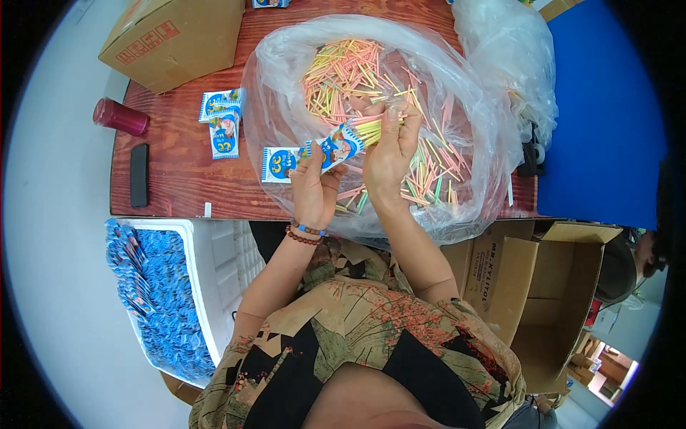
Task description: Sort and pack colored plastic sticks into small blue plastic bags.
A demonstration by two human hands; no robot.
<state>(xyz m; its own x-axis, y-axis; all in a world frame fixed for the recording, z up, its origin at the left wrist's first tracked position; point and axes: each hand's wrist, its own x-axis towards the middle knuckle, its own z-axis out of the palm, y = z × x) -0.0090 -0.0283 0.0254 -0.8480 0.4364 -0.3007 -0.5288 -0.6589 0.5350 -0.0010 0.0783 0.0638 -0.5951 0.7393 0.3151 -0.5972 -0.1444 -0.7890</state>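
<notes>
My left hand point(313, 191) is closed around a small blue and white packet point(337, 149), tilted up to the right. A second packet point(277, 165) of the same kind lies flat by its fingers; I cannot tell whether the hand grips that one too. My right hand point(389, 161) pinches a bundle of thin yellow and pink sticks point(369, 131). The bundle's left end meets the packet's upper right end; how far in it reaches is hidden. Beneath both hands spreads a large clear plastic bag point(275, 64) with many loose pastel sticks point(343, 68) on it.
Left on the wooden table point(179, 179) are several packets point(225, 132), a dark red cylinder point(121, 117), a black oblong point(139, 176) and a cardboard box point(186, 43). A white foam box point(187, 250) full of blue packets stands lower left, an open carton point(550, 307) lower right.
</notes>
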